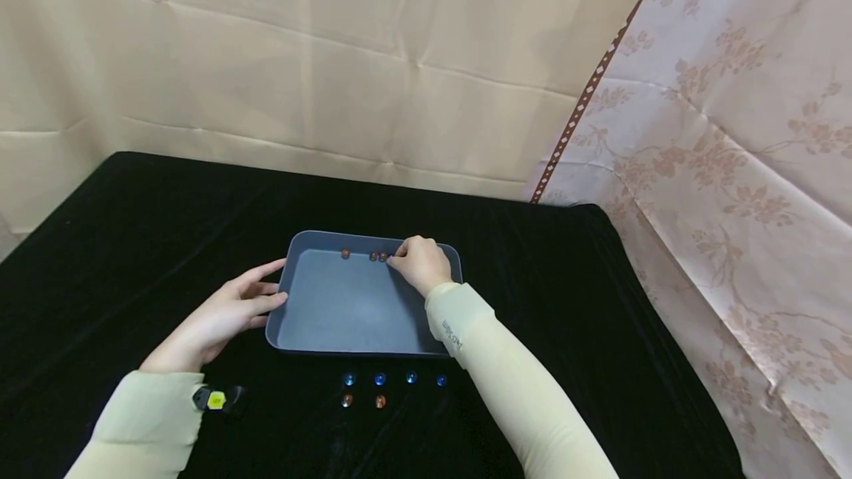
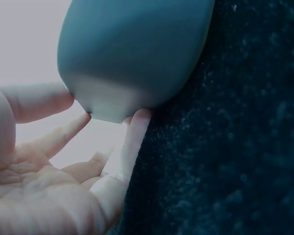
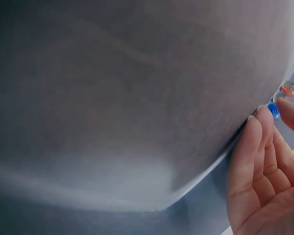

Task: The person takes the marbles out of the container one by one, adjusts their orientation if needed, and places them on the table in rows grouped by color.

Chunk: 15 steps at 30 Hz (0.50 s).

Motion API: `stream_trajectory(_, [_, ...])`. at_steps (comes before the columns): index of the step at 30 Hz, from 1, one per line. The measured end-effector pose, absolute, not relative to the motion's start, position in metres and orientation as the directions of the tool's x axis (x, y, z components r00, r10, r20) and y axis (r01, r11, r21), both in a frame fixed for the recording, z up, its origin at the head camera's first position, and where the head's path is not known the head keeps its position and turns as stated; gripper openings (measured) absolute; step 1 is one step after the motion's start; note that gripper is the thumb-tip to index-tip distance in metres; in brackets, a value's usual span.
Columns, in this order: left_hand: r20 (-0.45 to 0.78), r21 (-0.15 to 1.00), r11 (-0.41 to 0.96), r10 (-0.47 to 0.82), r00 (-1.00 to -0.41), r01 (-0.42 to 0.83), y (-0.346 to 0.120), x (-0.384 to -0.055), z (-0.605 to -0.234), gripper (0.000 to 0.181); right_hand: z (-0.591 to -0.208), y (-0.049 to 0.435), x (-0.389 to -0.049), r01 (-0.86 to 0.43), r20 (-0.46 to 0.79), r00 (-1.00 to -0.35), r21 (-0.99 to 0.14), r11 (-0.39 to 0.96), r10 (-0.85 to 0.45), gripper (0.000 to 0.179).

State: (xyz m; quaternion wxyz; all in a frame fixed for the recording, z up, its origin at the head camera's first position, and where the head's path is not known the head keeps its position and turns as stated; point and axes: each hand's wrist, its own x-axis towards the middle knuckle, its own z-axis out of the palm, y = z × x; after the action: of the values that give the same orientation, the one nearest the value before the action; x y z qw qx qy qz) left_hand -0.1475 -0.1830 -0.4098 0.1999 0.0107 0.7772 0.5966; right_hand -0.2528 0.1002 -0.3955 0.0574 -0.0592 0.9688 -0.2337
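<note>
A shallow blue-grey tray (image 1: 353, 316) lies on the black cloth. My left hand (image 1: 226, 313) touches the tray's left end with spread, mostly straight fingers, the thumb at the rim; its fingertips (image 2: 143, 115) meet the outer wall in the left wrist view. Inside the tray's far right part, my right hand (image 1: 421, 265) pinches a blue marble (image 3: 273, 111) between thumb and fingers. Just left of it, along the far wall, sit two orange-brown marbles (image 1: 374, 256) close together. A third orange-brown marble (image 1: 345, 253) sits farther left, apart from them.
In front of the tray, several blue marbles (image 1: 380, 379) form a row on the black cloth (image 1: 532, 390). Two orange marbles (image 1: 381, 401) lie nearer than that row. A beige curtain (image 1: 266, 58) hangs behind the table, a floral one (image 1: 732, 168) at the right.
</note>
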Motion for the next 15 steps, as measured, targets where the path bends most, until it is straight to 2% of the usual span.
stream_trajectory(15, [-0.303, 0.931, 0.285, 0.256, -0.918, -0.228, -0.1825, -0.1471, -0.4098, 0.070, -0.3978, 0.0980, -0.2545, -0.108, -0.073, -0.986, -0.428, 0.897, -0.153, 0.023])
